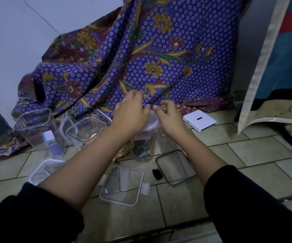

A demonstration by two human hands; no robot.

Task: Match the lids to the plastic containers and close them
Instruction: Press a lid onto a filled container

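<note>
Left hand [131, 114] and right hand [170, 118] gripped the white round lid [152, 124] atop the clear round plastic jar [144, 148] at floor centre. Square clear containers [85, 131] stood open; square clear lids [122, 185] lay unfitted.

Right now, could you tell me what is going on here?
A person has both hands at the top of a round clear jar on the tiled floor: left hand and right hand meet over its white lid, though blur hides how the fingers hold it. A tall square container and a shorter container stand open to the left; a clear square lid and a black-rimmed lid lie loose in front.
</note>
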